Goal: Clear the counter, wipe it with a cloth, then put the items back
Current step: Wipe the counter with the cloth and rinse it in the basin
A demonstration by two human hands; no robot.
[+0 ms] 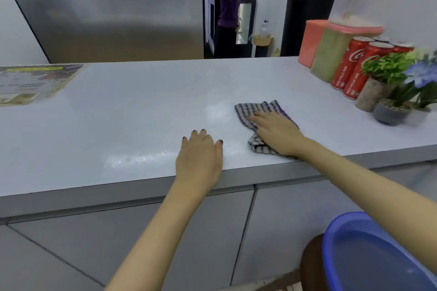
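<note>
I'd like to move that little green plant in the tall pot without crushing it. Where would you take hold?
Grip the tall pot round its bare upright wall, below the leaves, coming from the open counter on the cloth side. The cola cans stand close behind and a grey pot crowds its right, so those sides look cramped.

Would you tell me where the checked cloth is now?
In the head view the checked cloth lies on the counter, right of centre, under the right hand, left of the red cans.
</note>
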